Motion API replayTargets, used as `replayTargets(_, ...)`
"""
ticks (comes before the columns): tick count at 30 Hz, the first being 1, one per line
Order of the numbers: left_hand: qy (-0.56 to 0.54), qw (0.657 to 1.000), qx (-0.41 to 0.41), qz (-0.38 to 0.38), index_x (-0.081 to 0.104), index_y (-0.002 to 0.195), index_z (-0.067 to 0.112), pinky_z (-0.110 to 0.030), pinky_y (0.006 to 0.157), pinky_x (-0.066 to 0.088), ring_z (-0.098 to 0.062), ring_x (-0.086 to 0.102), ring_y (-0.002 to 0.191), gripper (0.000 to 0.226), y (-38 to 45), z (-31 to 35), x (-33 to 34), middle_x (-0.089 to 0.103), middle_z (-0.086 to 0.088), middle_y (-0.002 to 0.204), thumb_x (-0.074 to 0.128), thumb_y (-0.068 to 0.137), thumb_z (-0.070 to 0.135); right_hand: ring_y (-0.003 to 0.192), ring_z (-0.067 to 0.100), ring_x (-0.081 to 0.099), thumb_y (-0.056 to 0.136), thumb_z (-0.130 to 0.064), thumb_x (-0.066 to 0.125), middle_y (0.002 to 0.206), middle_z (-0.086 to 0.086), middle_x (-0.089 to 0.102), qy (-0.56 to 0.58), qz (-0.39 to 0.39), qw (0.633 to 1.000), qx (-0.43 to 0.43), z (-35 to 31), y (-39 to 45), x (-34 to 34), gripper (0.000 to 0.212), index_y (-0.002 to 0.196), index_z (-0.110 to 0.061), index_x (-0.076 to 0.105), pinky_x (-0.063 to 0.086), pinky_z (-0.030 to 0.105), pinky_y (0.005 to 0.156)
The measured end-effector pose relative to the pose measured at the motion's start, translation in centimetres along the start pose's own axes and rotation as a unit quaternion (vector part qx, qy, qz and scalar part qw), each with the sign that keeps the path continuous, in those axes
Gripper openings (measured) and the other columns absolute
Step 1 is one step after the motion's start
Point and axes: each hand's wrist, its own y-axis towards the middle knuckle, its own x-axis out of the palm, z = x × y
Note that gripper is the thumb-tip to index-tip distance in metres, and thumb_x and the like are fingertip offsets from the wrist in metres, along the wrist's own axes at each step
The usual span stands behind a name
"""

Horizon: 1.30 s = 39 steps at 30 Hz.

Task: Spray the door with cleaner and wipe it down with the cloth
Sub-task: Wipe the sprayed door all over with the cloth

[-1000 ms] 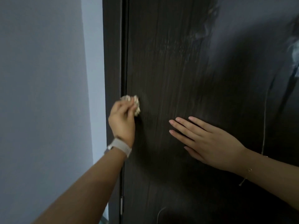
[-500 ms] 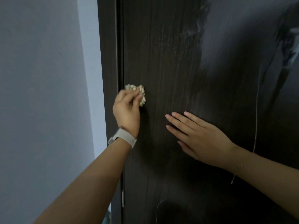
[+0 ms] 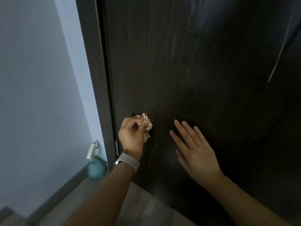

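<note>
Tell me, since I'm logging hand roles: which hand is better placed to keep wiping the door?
Left. The left hand already grips the crumpled cloth against the dark door; the right hand is open and holds nothing.

Door (image 3: 203,70) dark wood-grain, slight sheen; cloth (image 3: 147,126) crumpled, pale; wall (image 3: 35,79) matt.

The left hand (image 3: 132,137) grips the crumpled pale patterned cloth (image 3: 146,126) against the dark wood-grain door (image 3: 203,70), near its hinge edge. At three o'clock of it, the right hand (image 3: 195,154) lies flat on the door. The teal spray bottle (image 3: 95,167) stands on the floor at eight o'clock, beside the pale wall (image 3: 40,95).
</note>
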Motion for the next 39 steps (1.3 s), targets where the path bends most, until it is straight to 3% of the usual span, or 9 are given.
replayTargets(5, 0.009, 0.999, -0.039, 0.026, 0.066, 0.073, 0.02, -0.011, 0.075, 0.047, 0.005, 0.061, 0.075, 0.028, -4.3, -5.1, 0.3, 0.06, 0.004, 0.077, 0.08, 0.071, -0.005, 0.15, 0.026, 0.014, 0.084, -0.026, 0.07, 0.163, 0.011, 0.017, 0.005, 0.018, 0.999, 0.038, -0.9, -1.5, 3.3, 0.074, 0.15, -0.013, 0.039, 0.01, 0.042, 0.12)
replayTargets(8, 0.027, 0.985, -0.171, -0.007, 0.065, 0.071, 0.023, -0.028, 0.077, 0.053, -0.007, 0.062, 0.075, 0.029, -8.0, -9.3, -0.1, 0.066, -0.007, 0.082, 0.08, 0.073, -0.002, 0.151, 0.024, 0.004, 0.089, -0.028, 0.061, 0.164, 0.009, 0.009, -0.013, 0.027, 0.998, 0.046, -0.8, -1.5, 4.4, 0.073, 0.153, -0.014, 0.031, -0.001, 0.038, 0.122)
replayTargets(11, 0.015, 0.961, -0.275, 0.02, 0.067, 0.079, 0.013, -0.04, 0.085, 0.056, -0.011, 0.064, 0.079, 0.018, -10.3, -12.0, -0.1, 0.069, -0.014, 0.089, 0.079, 0.074, 0.0, 0.151, 0.023, -0.002, 0.093, -0.029, 0.056, 0.164, 0.008, 0.003, -0.038, 0.032, 0.997, 0.052, -0.9, -1.5, 4.9, 0.072, 0.156, -0.016, 0.024, -0.005, 0.038, 0.122)
replayTargets(16, -0.004, 0.963, -0.267, 0.047, 0.066, 0.075, 0.017, -0.038, 0.082, 0.055, -0.013, 0.064, 0.078, 0.023, -10.3, -11.4, 0.5, 0.068, -0.011, 0.085, 0.078, 0.074, -0.003, 0.151, 0.023, -0.003, 0.095, -0.03, 0.053, 0.164, 0.009, 0.003, -0.076, 0.037, 0.996, 0.042, -0.8, -1.7, 5.1, 0.071, 0.156, -0.016, 0.021, -0.006, 0.039, 0.122)
replayTargets(22, -0.005, 0.986, -0.157, 0.061, 0.067, 0.073, 0.026, -0.028, 0.077, 0.055, -0.013, 0.066, 0.079, 0.026, -7.0, -8.6, 1.4, 0.07, -0.006, 0.083, 0.083, 0.071, 0.006, 0.151, 0.024, -0.002, 0.097, -0.03, 0.051, 0.164, 0.009, 0.001, -0.098, 0.047, 0.993, 0.038, -0.8, -1.5, 5.3, 0.07, 0.157, -0.016, 0.018, -0.004, 0.04, 0.122)
replayTargets(25, 0.004, 0.977, -0.208, 0.042, 0.068, 0.077, 0.015, -0.04, 0.084, 0.057, -0.017, 0.065, 0.08, 0.017, -8.0, -9.9, 0.8, 0.07, -0.013, 0.086, 0.078, 0.076, 0.002, 0.151, 0.025, -0.001, 0.096, -0.029, 0.053, 0.164, 0.01, 0.004, -0.084, 0.052, 0.994, 0.034, -0.6, -1.6, 5.2, 0.071, 0.157, -0.015, 0.019, -0.003, 0.04, 0.122)
replayTargets(28, 0.048, 0.957, -0.287, 0.008, 0.065, 0.071, 0.021, -0.05, 0.086, 0.055, -0.017, 0.065, 0.077, 0.024, -9.2, -11.5, -0.2, 0.07, -0.008, 0.081, 0.075, 0.079, 0.001, 0.151, 0.025, 0.001, 0.095, -0.029, 0.056, 0.164, 0.011, 0.008, -0.069, 0.058, 0.995, 0.035, -0.7, -1.6, 5.0, 0.071, 0.156, -0.015, 0.022, -0.003, 0.039, 0.122)
replayTargets(35, 0.018, 0.984, -0.179, -0.003, 0.067, 0.072, 0.025, -0.027, 0.073, 0.056, -0.013, 0.066, 0.074, 0.025, -8.3, -8.0, 1.7, 0.071, -0.009, 0.081, 0.081, 0.074, 0.005, 0.151, 0.025, -0.002, 0.098, -0.03, 0.051, 0.164, 0.01, 0.003, -0.092, 0.057, 0.994, 0.036, -0.7, -1.5, 5.5, 0.07, 0.157, -0.016, 0.018, -0.005, 0.04, 0.122)
replayTargets(39, 0.014, 0.967, -0.254, 0.016, 0.066, 0.069, 0.023, -0.034, 0.077, 0.057, -0.007, 0.062, 0.067, 0.024, -8.7, -9.5, 0.6, 0.067, 0.0, 0.071, 0.077, 0.078, 0.003, 0.151, 0.026, 0.0, 0.098, -0.031, 0.05, 0.164, 0.011, 0.003, -0.092, 0.057, 0.994, 0.032, -0.7, -1.6, 5.4, 0.07, 0.157, -0.016, 0.017, -0.005, 0.04, 0.122)
